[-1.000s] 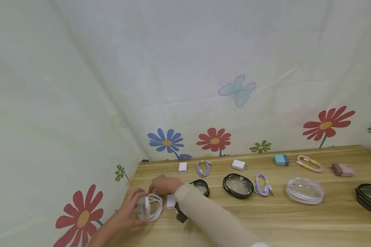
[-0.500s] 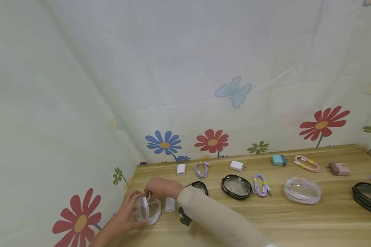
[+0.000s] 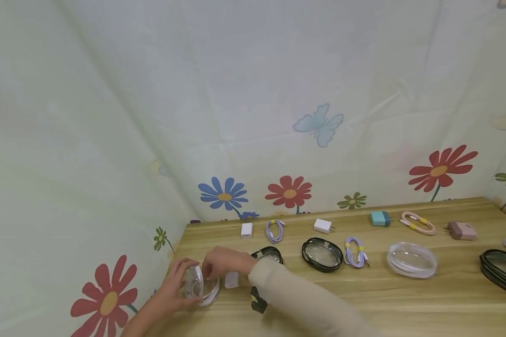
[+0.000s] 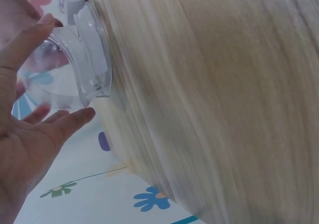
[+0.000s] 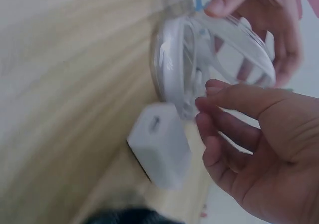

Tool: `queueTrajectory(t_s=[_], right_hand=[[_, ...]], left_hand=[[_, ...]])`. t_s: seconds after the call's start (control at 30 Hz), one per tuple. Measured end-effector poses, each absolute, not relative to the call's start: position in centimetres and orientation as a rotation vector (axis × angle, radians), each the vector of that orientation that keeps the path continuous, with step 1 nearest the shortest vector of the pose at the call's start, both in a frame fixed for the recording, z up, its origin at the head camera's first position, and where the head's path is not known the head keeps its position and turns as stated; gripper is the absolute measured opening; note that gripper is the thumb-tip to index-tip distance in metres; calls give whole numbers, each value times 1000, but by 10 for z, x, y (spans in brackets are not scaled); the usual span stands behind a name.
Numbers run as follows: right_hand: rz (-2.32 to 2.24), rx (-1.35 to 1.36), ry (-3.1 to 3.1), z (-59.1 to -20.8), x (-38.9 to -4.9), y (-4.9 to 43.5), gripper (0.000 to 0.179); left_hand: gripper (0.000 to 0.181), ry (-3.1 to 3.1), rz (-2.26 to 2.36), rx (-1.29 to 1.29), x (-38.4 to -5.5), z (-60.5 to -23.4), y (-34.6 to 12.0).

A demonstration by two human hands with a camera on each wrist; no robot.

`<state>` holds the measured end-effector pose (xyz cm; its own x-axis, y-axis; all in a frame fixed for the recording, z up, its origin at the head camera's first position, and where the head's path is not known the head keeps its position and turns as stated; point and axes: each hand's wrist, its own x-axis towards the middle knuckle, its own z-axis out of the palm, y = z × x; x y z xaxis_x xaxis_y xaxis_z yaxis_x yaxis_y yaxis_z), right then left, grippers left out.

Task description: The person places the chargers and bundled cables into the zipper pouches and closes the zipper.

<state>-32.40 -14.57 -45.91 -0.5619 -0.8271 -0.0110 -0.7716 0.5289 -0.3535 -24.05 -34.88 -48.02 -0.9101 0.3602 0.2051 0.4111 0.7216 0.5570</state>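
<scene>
At the left end of the table, my left hand (image 3: 174, 285) holds up the clear lid (image 4: 55, 79) of a round plastic case, thumb on one side and fingers on the other. The lid stands tilted over the case base (image 5: 158, 59), where a coiled white cable (image 5: 173, 67) lies. My right hand (image 5: 269, 144) has its fingers bent, with the fingertips gathered right at the rim of the base beside the coil; I cannot tell whether they pinch the cable. Close by on the table sits a white charger (image 5: 162, 144), just below these fingertips in the right wrist view.
Along the back are a white charger (image 3: 246, 230), a purple cable (image 3: 275, 231), another white charger (image 3: 322, 226), a teal charger (image 3: 380, 218) and a pink charger (image 3: 463, 230). Black-rimmed round cases (image 3: 322, 254) and a clear case (image 3: 412, 260) lie nearer. A curtain wall (image 3: 122, 201) borders the left.
My right hand has moved slightly right and down from the top of the lid to the base's rim. The left hand keeps the lid tilted up. The view has shifted slightly.
</scene>
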Motion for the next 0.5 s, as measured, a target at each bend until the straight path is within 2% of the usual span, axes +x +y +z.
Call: queueTrajectory(t_s=[0.13, 0.37, 0.5], right_hand=[[-355, -1313, 2647, -452, -329, -131, 13], [-95, -1306, 2721, -448, -316, -106, 46], [-15, -1383, 2760, -456, -304, -101, 48]], left_hand=[[89, -2847, -974, -613, -240, -478, -348], [89, -2874, -981, -585, -244, -481, -348], [89, -2885, -993, -565, -244, -485, -350]])
